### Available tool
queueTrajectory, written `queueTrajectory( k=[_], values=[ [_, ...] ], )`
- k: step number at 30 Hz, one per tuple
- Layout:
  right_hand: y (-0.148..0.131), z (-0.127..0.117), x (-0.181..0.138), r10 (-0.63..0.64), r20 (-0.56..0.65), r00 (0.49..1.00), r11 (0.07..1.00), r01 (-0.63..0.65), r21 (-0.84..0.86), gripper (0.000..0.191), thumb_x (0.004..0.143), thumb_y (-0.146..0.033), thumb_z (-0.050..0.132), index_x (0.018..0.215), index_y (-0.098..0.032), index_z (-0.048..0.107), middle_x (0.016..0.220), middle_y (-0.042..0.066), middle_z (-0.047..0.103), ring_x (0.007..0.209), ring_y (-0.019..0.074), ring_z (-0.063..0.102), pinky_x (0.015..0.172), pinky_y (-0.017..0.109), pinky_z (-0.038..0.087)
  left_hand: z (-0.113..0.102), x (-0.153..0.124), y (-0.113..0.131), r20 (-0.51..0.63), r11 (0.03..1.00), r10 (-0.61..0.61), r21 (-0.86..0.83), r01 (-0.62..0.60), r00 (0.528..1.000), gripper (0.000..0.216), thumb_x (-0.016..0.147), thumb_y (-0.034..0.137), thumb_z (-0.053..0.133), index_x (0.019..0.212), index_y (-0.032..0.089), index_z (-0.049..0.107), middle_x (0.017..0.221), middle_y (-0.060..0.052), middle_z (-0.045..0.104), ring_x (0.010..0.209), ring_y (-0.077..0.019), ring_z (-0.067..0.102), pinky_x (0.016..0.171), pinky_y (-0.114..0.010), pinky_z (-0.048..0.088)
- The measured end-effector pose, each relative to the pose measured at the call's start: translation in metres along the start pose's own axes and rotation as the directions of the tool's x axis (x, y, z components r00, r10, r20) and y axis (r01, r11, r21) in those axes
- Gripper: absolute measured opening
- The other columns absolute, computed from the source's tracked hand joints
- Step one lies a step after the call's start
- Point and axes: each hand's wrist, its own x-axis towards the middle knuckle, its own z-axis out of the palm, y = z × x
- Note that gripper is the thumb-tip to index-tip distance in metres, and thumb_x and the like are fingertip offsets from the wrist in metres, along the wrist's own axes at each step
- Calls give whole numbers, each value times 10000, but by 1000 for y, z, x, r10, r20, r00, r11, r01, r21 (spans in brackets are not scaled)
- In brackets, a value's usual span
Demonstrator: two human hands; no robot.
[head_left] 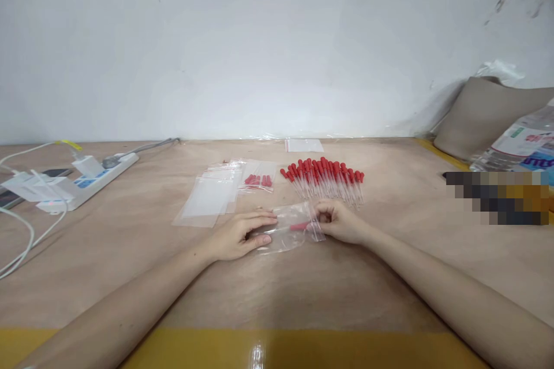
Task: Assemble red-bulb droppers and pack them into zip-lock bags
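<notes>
A clear zip bag (285,245) lies in front of me with its mouth to the right. My left hand (237,235) grips its closed end between the thumb and the fingers. At the mouth, my right hand (335,220) pinches a red-bulbed dropper (298,226), whose red end is inside the bag; the fingers hide the rest of it. Just behind the hands, a pile of droppers (324,176) with red bulbs and clear stems is fanned out. To its left, a small bag (258,180) holds several red pieces.
Flat clear bags (210,193) lie stacked at the left of the middle. A white bag (303,145) rests by the wall. A power strip (93,181) with plugs and cables stands at the left. A large plastic bottle (517,138) and a grey object (480,115) are at the right.
</notes>
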Motion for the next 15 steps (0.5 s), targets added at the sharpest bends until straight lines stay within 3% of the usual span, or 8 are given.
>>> queueTrajectory(
  k=[4, 9, 13, 15],
  values=[
    [-12, -19, 3, -78, 18, 997, 908, 79, -410, 121, 740, -199, 542, 767, -189, 659, 813, 20, 612, 674, 111, 535, 612, 223, 393, 0, 0, -2, 33, 1000, 2, -21, -1, 999, 386, 834, 362, 488, 1200, 242, 501, 1254, -54, 506, 1164, -193, 458, 994, -388, 366],
    [-15, -44, 42, -56, -271, 961, 744, -140, -653, 176, 780, -252, 490, 786, -179, 649, 787, 31, 621, 709, 144, 531, 624, 241, 368, 1, 1, -4, 37, 999, -28, -30, 29, 999, 358, 843, 350, 475, 1180, 241, 522, 1258, -46, 503, 1170, -180, 453, 1004, -379, 357],
    [-7, -41, 88, -94, -414, 905, 557, -297, -776, 312, 837, -345, 414, 915, -173, 662, 925, 102, 590, 909, 222, 486, 782, 326, 335, 2, 0, -4, 38, 999, -30, -35, 32, 999, 363, 841, 351, 480, 1185, 239, 518, 1265, -43, 498, 1181, -177, 442, 1015, -375, 347],
    [-3, -35, 105, -88, -447, 890, 511, -345, -787, 374, 852, -400, 374, 968, -179, 653, 1003, 126, 562, 982, 259, 443, 815, 372, 313, 3, 0, -3, 38, 999, -25, -35, 26, 999, 365, 843, 350, 478, 1188, 237, 516, 1267, -45, 495, 1183, -180, 440, 1016, -378, 345]
  ],
)
